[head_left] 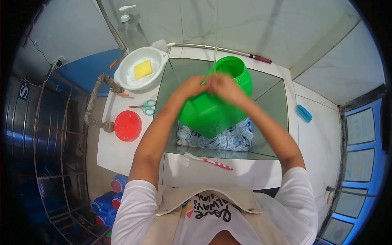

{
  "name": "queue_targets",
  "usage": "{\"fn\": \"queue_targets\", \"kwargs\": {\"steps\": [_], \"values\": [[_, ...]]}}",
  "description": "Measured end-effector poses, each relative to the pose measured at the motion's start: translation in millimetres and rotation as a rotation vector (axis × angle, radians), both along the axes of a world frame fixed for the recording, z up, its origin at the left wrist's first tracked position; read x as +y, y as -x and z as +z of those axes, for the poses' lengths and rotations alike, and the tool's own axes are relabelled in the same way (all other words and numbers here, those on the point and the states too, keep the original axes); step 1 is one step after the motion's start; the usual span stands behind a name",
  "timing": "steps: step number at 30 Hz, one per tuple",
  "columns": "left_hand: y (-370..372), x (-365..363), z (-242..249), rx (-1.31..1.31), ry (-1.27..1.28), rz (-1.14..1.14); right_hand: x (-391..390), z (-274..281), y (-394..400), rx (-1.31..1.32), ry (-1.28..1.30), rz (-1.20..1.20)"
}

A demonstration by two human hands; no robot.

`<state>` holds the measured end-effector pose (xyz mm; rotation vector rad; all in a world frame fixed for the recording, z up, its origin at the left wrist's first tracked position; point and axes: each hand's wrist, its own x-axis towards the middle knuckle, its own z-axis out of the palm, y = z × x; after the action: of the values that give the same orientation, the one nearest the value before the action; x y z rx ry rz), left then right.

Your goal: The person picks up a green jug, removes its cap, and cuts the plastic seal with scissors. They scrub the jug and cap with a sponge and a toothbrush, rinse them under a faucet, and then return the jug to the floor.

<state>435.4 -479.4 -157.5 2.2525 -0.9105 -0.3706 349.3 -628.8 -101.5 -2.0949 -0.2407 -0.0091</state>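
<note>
A large green plastic jar (216,116) with a wide open mouth lies tilted inside the glass-walled sink (269,110), its mouth toward the far wall. My left hand (192,87) has its fingers closed at the jar's upper left, near the neck. Smeared by motion, my right hand (225,88) is over the jar beside the left one, and its fingers cannot be made out. A thin stream of water (215,38) seems to come down near the hands. Under the jar is a heap of blue-and-white material (230,139) that looks like mesh or yarn.
On the left ledge are a white basin (122,75) with a yellow sponge (143,70), scissors (148,107) and a red lid (128,126). A toothbrush (214,164) lies at the front edge, a blue brush (304,113) at right, and a red-handled rod (228,50) behind.
</note>
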Motion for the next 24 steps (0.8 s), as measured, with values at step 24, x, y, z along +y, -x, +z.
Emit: {"fn": "queue_targets", "kwargs": {"steps": [24], "values": [[8,-69,-6,-0.927,0.186,0.084,-21,87,-118,0.462,-0.393,-0.204]]}}
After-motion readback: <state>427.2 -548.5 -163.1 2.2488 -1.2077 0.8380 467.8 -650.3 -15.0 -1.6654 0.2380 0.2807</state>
